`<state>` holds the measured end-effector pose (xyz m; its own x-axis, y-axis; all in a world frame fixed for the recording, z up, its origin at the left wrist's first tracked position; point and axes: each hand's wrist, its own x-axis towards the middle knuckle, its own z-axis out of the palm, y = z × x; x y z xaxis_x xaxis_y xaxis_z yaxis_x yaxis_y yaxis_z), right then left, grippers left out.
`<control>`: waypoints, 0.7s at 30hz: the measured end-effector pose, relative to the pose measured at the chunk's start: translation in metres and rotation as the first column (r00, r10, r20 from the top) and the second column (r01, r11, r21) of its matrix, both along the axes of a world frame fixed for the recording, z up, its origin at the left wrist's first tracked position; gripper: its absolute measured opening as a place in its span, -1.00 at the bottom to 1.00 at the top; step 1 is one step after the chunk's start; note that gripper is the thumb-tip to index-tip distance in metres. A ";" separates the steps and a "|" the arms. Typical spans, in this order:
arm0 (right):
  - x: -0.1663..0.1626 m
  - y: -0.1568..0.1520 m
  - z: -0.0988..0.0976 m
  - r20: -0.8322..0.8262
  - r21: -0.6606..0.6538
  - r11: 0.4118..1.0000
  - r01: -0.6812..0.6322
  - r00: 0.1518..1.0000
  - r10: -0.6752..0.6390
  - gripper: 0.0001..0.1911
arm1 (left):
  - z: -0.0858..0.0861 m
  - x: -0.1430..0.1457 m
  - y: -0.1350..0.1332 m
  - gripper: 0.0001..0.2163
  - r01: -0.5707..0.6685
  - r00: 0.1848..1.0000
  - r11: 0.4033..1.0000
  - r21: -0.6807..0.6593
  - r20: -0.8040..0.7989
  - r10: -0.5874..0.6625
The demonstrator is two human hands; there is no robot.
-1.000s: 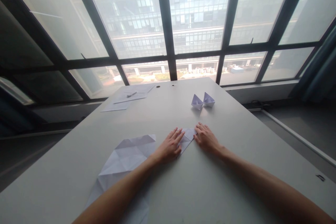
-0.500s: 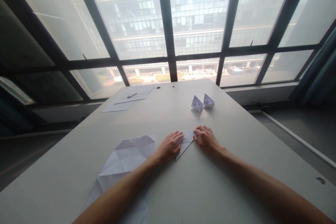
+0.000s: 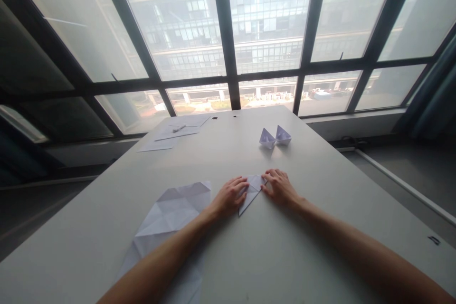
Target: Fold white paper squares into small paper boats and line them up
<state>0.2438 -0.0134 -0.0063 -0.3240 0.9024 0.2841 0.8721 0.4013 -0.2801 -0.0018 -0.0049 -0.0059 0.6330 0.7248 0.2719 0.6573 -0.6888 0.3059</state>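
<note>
Right of folded paper (image 3: 252, 192), possible label (image 3: 433, 240)

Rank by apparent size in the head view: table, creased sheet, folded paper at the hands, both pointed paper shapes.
1. Table
2. Creased sheet
3. Folded paper, partly covered by the left hand
4. Left pointed shape and right pointed shape: too alike to rank

The left forearm (image 3: 164, 256) and the right forearm (image 3: 356, 244) are observed bare, extended forward and converged toward the middle of the view. The left hand (image 3: 228, 196) is held low and palm down, its fingers (image 3: 238, 182) extended close together and its thumb set apart. The right hand (image 3: 280, 187) is held palm down near it, with fingers bent, thumb spread below them, and a narrow gap left between the two hands
</note>
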 end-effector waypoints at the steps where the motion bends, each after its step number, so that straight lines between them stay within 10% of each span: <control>1: 0.000 0.000 0.000 0.001 -0.002 1.000 0.001 1.000 -0.001 -0.66 | 0.000 0.000 0.000 -0.67 0.002 1.000 1.000 0.000 0.003 -0.002; 21: -0.004 -0.002 -0.005 -0.067 0.069 0.997 -0.013 0.998 0.018 -0.65 | -0.002 -0.002 0.003 -0.71 0.010 0.999 1.000 -0.027 0.049 -0.009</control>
<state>0.2401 -0.0149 -0.0110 -0.3160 0.8748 0.3672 0.8454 0.4353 -0.3095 -0.0039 -0.0015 -0.0084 0.6265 0.7264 0.2828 0.6346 -0.6859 0.3560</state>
